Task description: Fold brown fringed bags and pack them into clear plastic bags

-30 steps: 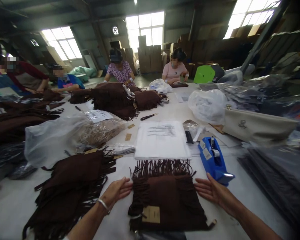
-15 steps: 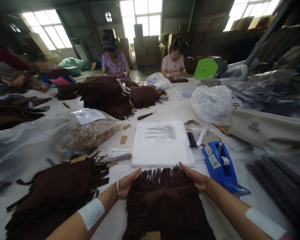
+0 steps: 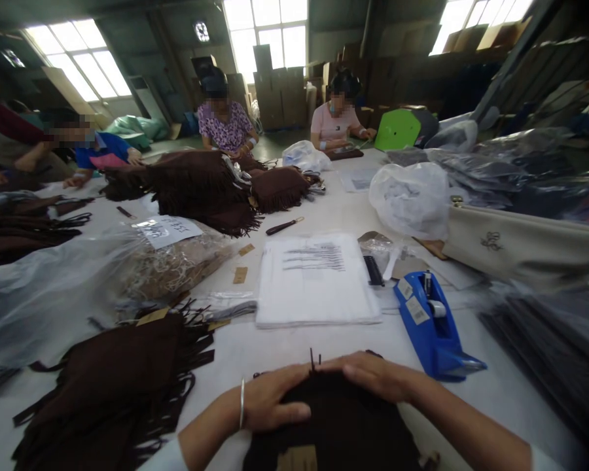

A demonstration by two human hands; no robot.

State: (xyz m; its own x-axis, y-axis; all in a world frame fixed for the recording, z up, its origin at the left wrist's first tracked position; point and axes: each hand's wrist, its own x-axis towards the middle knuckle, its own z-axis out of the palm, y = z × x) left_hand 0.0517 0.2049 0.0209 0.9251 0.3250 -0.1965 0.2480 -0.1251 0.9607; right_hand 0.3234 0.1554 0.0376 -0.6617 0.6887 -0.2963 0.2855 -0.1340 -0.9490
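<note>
Head view gives me my left hand (image 3: 272,397) and right hand (image 3: 368,369) lying open, pressing on a limp dark-brown fringed suede piece (image 3: 324,425) below the folded white sheets (image 3: 317,281); it looks soft and light, so I'd hold its flat body, not the fringe.

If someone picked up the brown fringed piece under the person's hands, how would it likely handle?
The brown fringed piece probably handles floppily: it looks soft and gathered beneath the left hand and right hand. It seems light for its size, being thin fabric or suede. The fringe strands would likely dangle and tangle.
</note>
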